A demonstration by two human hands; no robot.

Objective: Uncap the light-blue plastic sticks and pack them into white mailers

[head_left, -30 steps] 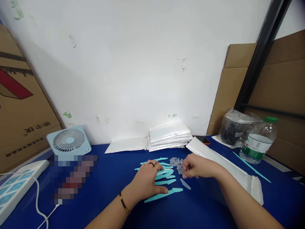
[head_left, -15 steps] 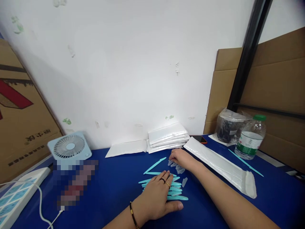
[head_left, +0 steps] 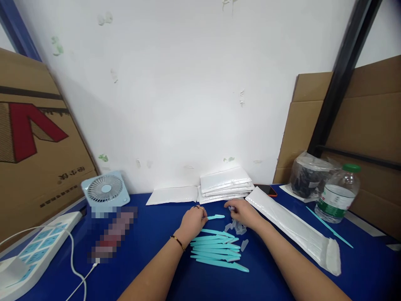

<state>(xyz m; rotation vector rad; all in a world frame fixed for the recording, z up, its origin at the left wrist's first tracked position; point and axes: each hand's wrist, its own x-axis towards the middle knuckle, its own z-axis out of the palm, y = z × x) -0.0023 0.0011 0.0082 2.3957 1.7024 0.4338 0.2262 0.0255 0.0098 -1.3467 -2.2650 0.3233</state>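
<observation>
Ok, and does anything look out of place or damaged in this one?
A couple of strays: one turquoise eyebrow razor lies alone beside the green-capped bottle, well away from the row of razors, and one translucent blade cap sits apart from the cap pile. The white wall also looks scuffed. I see nothing spilled.

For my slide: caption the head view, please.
Left hand holds a teal stick; right hand is at the clear pieces.

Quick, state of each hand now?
Left hand: closed, holding one slim turquoise plastic tool.
Right hand: curled at small translucent plastic pieces; whether it holds one cannot be told.
</observation>
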